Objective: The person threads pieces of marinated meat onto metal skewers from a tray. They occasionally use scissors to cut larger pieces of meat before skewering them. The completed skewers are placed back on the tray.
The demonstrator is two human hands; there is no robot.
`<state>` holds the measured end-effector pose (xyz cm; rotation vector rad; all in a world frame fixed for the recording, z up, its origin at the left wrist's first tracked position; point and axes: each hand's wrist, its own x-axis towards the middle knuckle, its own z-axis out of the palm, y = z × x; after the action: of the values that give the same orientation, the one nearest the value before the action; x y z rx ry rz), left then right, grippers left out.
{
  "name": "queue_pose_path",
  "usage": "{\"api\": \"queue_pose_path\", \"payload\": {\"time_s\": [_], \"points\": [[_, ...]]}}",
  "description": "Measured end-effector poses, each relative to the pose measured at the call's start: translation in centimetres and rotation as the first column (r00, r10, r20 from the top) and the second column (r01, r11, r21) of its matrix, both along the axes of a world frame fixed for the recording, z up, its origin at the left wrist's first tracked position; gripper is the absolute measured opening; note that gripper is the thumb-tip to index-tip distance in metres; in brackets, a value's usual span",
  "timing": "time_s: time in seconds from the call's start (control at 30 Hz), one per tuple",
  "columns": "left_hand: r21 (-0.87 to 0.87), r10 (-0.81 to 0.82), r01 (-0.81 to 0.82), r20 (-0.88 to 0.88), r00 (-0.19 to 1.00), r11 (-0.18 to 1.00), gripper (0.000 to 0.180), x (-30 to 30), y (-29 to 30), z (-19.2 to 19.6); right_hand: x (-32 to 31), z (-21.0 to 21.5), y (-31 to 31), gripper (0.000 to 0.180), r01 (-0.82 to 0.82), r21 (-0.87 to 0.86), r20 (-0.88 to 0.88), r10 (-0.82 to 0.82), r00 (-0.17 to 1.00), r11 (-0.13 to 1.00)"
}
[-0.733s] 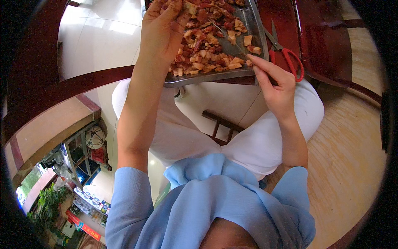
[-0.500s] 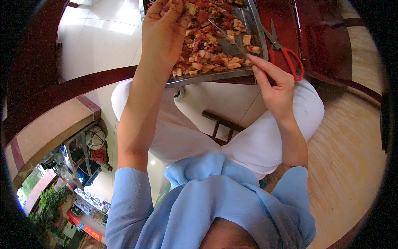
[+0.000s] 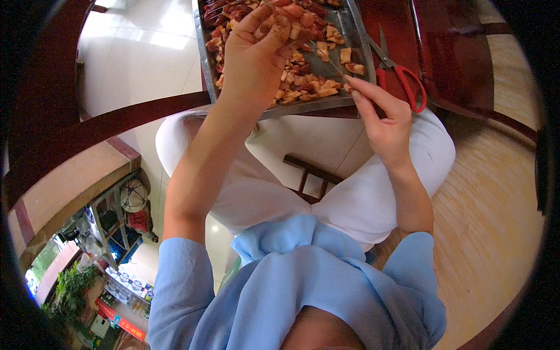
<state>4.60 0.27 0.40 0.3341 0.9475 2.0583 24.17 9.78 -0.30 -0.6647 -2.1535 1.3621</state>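
Note:
A metal tray (image 3: pixel 362 35) of diced raw meat (image 3: pixel 300 81), pale fatty and dark red, lies in front of me. My right hand (image 3: pixel 388 119) is closed on one end of a thin skewer (image 3: pixel 332 63) at the tray's near right corner. The skewer slants up and left over the tray. At its far end, my left hand (image 3: pixel 256 55) pinches a small piece of meat (image 3: pixel 296 30) between thumb and fingers. I cannot tell whether the skewer's tip is in that piece. Some of the meat is hidden beneath my left hand and wrist.
Scissors (image 3: pixel 402 73) with red handles lie just right of the tray on a dark red wooden surface (image 3: pixel 392 17). Dark curved wood (image 3: pixel 146 111) runs left of the tray. Below are my white-clad knees and a brown wooden frame (image 3: pixel 312 175).
My left hand has moved right and slightly nearer, bringing its fingers close to the skewer's tip. My right hand and the skewer have barely moved.

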Motion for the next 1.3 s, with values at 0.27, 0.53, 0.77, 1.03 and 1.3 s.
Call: {"api": "queue_pose_path", "payload": {"time_s": [0.27, 0.53, 0.77, 1.03, 1.3], "points": [[0.087, -0.036, 0.038, -0.026, 0.999, 0.995, 0.026, 0.7, 0.0, -1.8, -0.4, 0.6, -0.3, 0.021, 0.023, -0.137, 0.045, -0.017, 0.999, 0.990], [0.057, -0.014, 0.011, 0.048, 0.999, 0.998, 0.030, 3.5, 0.4, -1.8, -0.2, 0.4, -0.5, 0.021, 0.056, -0.173, 0.079, -0.043, 0.996, 0.983], [-0.287, -0.024, -0.154, -0.534, 0.845, 0.946, 0.024, 0.2, 0.2, -0.2, -0.2, 0.1, 0.1, 0.022, 0.078, -0.190, 0.081, -0.064, 0.995, 0.979], [-0.352, -0.373, -0.586, -0.923, 0.089, 0.730, 0.036, -4.4, 1.6, 0.2, 0.0, -0.4, 0.7, 0.024, 0.102, -0.283, 0.051, -0.091, 0.995, 0.954], [-0.369, -0.564, -0.706, -0.824, -0.054, 0.605, 0.039, -3.5, 1.9, 0.6, 0.5, 0.0, 0.8, 0.023, 0.113, -0.306, 0.020, -0.113, 0.993, 0.945]]}}
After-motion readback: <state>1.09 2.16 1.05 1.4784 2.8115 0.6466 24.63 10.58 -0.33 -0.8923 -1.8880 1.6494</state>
